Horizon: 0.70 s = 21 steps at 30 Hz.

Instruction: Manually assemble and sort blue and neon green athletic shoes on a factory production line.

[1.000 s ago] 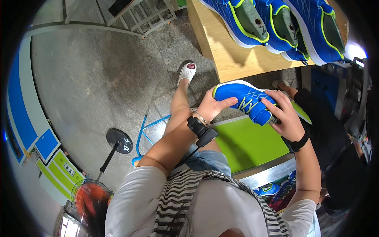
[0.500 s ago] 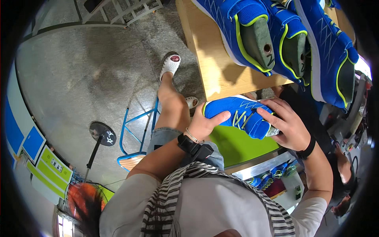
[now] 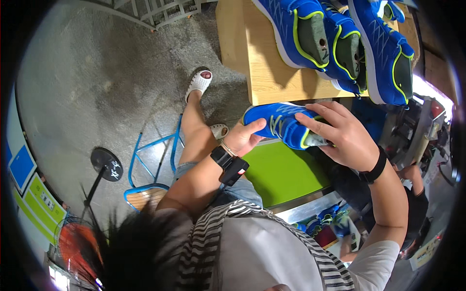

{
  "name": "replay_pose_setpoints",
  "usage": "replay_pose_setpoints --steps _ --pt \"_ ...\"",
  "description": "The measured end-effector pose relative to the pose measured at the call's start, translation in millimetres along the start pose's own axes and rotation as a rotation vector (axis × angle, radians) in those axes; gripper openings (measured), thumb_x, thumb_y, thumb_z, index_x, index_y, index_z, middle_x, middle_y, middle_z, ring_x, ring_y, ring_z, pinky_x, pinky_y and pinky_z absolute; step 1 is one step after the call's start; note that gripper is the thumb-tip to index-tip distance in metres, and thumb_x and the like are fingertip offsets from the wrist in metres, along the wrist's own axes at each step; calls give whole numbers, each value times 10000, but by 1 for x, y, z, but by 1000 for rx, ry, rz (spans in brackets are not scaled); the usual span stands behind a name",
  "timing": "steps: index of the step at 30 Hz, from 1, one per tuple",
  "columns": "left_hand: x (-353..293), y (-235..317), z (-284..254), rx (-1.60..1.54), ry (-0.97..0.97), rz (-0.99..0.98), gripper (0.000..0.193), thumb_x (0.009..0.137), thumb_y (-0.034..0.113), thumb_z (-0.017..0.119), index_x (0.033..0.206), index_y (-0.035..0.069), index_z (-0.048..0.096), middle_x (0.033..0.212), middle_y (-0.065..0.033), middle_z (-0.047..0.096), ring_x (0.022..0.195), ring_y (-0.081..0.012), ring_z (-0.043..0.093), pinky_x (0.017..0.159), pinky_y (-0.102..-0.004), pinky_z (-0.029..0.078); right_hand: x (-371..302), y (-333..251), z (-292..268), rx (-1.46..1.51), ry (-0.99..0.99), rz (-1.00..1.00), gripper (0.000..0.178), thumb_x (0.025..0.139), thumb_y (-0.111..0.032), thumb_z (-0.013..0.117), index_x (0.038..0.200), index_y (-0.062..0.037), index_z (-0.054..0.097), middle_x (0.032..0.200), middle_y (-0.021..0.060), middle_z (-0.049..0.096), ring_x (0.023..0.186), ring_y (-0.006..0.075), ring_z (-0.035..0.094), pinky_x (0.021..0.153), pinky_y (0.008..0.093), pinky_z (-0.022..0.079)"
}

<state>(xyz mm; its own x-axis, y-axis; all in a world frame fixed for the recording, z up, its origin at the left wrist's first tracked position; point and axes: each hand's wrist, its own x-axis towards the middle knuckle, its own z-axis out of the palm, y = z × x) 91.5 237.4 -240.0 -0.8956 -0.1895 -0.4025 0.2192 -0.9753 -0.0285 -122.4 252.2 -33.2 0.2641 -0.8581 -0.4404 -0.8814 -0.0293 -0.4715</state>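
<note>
A blue sports shoe (image 3: 282, 125) with yellow-green laces and collar trim lies sideways between my hands, above a bright green surface. My left hand (image 3: 245, 137) is closed round its toe end, the thumb pressed on the upper. At the other end, my right hand (image 3: 342, 133) has its fingers over the heel and collar. A grey shoe last (image 3: 314, 140) shows in the shoe's opening, partly behind my right fingers. Just beyond stand several matching blue shoes (image 3: 284, 36) on a wooden table (image 3: 272, 87), with dark green-grey lasts (image 3: 314, 41) in them.
The green surface (image 3: 286, 172) lies below the held shoe. More blue shoes (image 3: 318, 222) sit lower, beside my body. Another person (image 3: 412, 208) is close on my right. To the left are a blue-framed stool (image 3: 145, 196), a round black base (image 3: 108, 165) and an orange fan (image 3: 77, 247).
My view has shifted, so the table and stool appear displaced. My hands keep hold of the shoe; the right hand has turned further over the heel, with its fingers more spread.
</note>
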Motion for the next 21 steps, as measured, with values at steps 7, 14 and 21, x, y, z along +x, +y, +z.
replay_pose_setpoints --steps 7,14,21 --pt "0 -3 -8 -128 2 8 491 858 163 754 1263 18 518 1223 -103 624 1128 -206 619 1001 -375 501 15 -20 -10 -82 -104 7 693 671 -20 707 1342 -111 560 1200 188 585 1069 363 569 954 440 477" --pt "-5 -9 -6 -212 -46 -48 597 839 214 779 1322 2 501 1247 -122 619 1143 -218 618 1000 -374 512 22 -15 -20 -36 -166 -43 697 673 -65 737 1345 -130 562 1188 171 595 1057 338 578 976 455 465" --pt "8 -1 -28 -31 -88 -21 653 782 149 814 1339 11 502 1245 -119 624 1166 -239 597 1037 -423 457 -18 -32 23 -176 -2 -49 597 748 -66 638 1332 -162 567 1252 189 547 1105 351 550 1033 488 437"
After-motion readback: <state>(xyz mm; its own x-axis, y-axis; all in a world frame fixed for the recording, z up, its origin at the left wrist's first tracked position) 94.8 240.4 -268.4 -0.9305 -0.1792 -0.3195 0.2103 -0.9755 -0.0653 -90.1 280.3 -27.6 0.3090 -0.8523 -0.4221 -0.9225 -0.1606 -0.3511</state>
